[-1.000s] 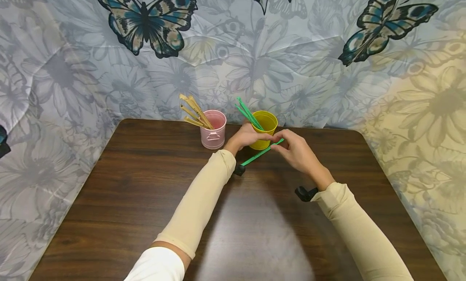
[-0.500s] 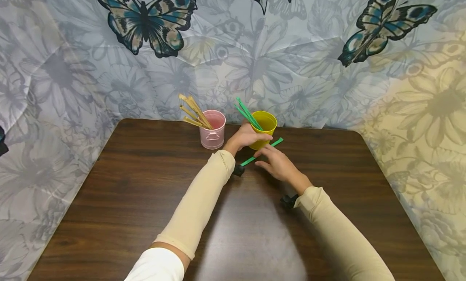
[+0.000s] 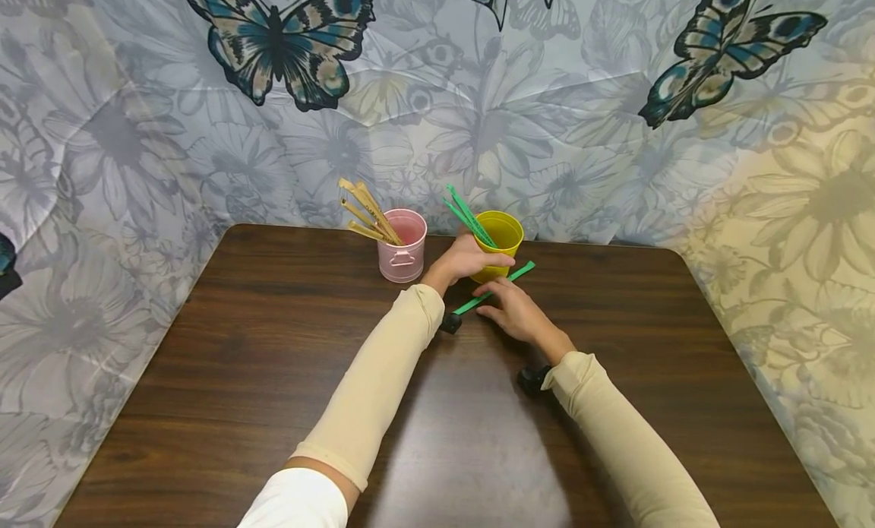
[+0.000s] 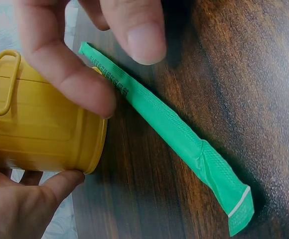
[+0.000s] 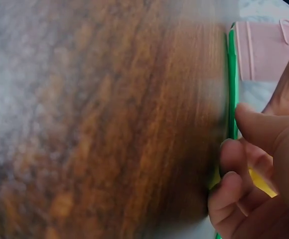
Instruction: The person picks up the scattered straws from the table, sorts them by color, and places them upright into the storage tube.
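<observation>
My left hand (image 3: 467, 260) grips the small yellow bucket (image 4: 40, 137) from its left side, thumb across the front. Several slim green packets (image 3: 469, 215) lean in that bucket. One more slim green packet (image 4: 169, 129), with printing and a crimped end, lies slanted on the table just in front of it. Over the middle of this packet is my right hand (image 3: 516, 311), its thumb and fingers parted. In the left wrist view, the fingertips hang apart close above the packet. The right wrist view has the thumb (image 5: 256, 124) right at its edge.
Left of the yellow bucket stands a pink bucket (image 3: 399, 264) with several tan packets (image 3: 369, 209) leaning out of it. The dark wooden table (image 3: 273, 346) ends at a butterfly-print cloth (image 3: 560, 148) behind both buckets.
My right hand has moved left and nearer along the green packet, from its far end to its middle. The packet stays on the table, and my left hand keeps hold of the yellow bucket.
</observation>
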